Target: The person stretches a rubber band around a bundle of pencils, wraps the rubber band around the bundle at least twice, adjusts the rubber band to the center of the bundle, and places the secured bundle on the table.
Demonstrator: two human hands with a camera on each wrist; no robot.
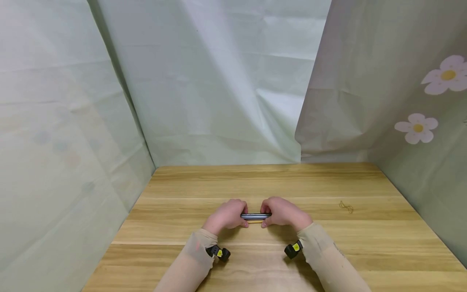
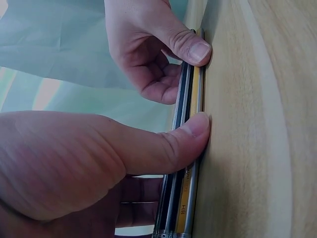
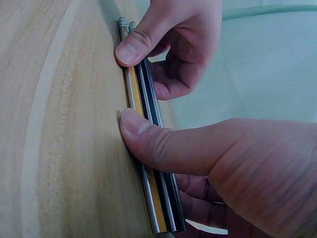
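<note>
A small bundle of pencils [image 1: 255, 217], striped in yellow, black and silver, lies sideways just at the tabletop in the middle of the head view. My left hand [image 1: 228, 214] grips its left end, thumb on the near side and fingers behind. At the right end my right hand [image 1: 284, 211] holds it the same way. In the left wrist view, "HB" can be read on a yellow pencil [image 2: 184, 203]. Metal-capped ends [image 3: 124, 24] stick out past the left thumb in the right wrist view. The fingers hide parts of the bundle, so its exact number cannot be told.
A thin, twisted tan rubber band [image 1: 345, 207] lies on the wooden table [image 1: 204, 182] to the right of my right hand. Pale fabric walls [image 1: 226, 121] enclose the table at the back and sides. Each wrist carries a small black strapped device [image 1: 292, 250].
</note>
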